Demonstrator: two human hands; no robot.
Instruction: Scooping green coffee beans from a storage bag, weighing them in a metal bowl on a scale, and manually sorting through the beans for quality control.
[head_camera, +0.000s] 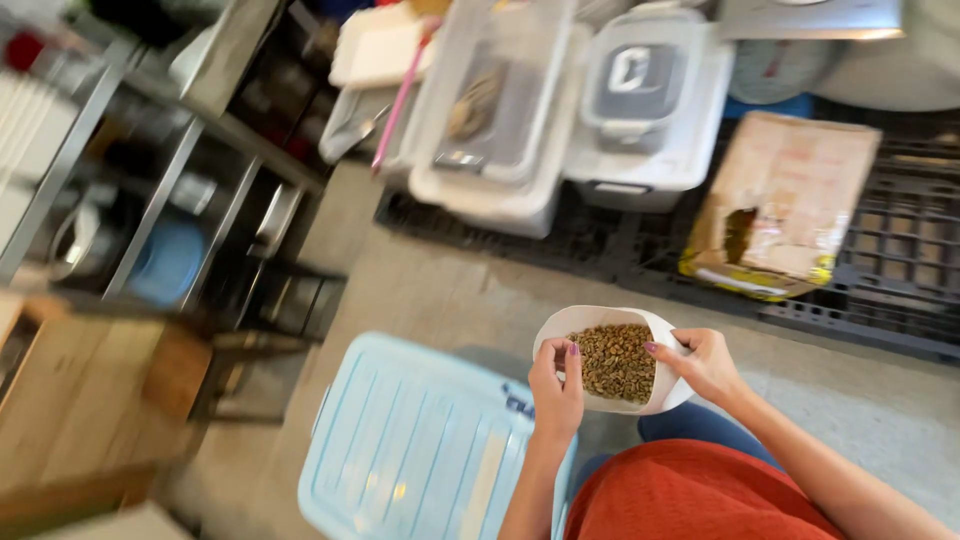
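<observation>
An orange-red garment (690, 495) over blue trousers (700, 425) fills the bottom edge, nearest the camera. Just above it, two bare hands hold a white bowl (600, 325) filled with small greenish-brown seeds or beans (615, 360); the blur makes their kind hard to tell. The left hand (557, 390) grips the bowl's near-left rim, fingers (572, 358) curled together over the edge and touching the contents. The right hand (708, 362) clasps the right rim, fingers (665, 350) pressed together along it. The bowl is held in the air above a grey concrete floor (450, 290). To its lower left lies a pale blue ribbed plastic bin lid (410, 450). Further left stands a wooden bench (80, 390). Beyond, on a black plastic pallet (900, 260), sit clear lidded storage tubs (510, 110) and a torn cardboard box (785, 200).
</observation>
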